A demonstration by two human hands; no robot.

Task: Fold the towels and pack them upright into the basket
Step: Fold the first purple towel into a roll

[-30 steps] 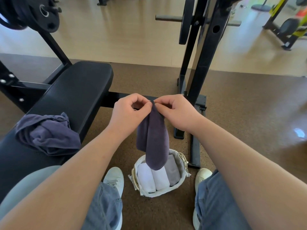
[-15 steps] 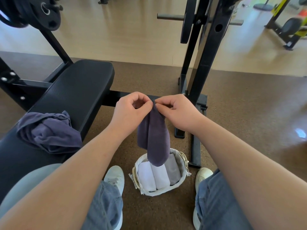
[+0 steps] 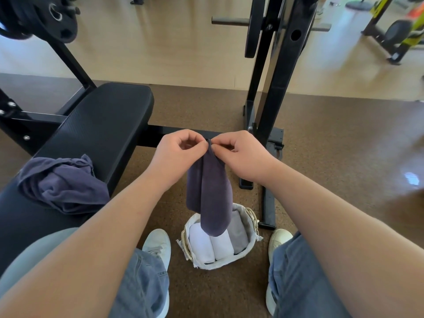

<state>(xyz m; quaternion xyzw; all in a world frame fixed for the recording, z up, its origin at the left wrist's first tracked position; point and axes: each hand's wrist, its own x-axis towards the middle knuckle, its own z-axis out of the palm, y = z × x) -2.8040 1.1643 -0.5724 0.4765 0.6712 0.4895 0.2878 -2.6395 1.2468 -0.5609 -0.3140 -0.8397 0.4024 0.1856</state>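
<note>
A dark purple towel (image 3: 210, 191) hangs folded lengthwise in mid-air. My left hand (image 3: 177, 154) and my right hand (image 3: 243, 154) pinch its top edge side by side. Its lower end dangles over a small white lined basket (image 3: 251, 243) on the floor between my feet. Inside the basket stand two white folded towels (image 3: 211, 246) and a grey one (image 3: 238, 235). Another purple towel (image 3: 62, 187) lies crumpled on the black bench (image 3: 103, 125) to my left.
A black rack upright (image 3: 277, 76) with its floor foot (image 3: 267, 203) stands just behind and right of the basket. My white shoes (image 3: 158, 244) flank the basket. Brown speckled floor (image 3: 344, 157) stretches to the right. Weight plates (image 3: 55, 17) hang at the upper left.
Both hands have kept pinching the hanging towel in the same place; the view has shifted only slightly.
</note>
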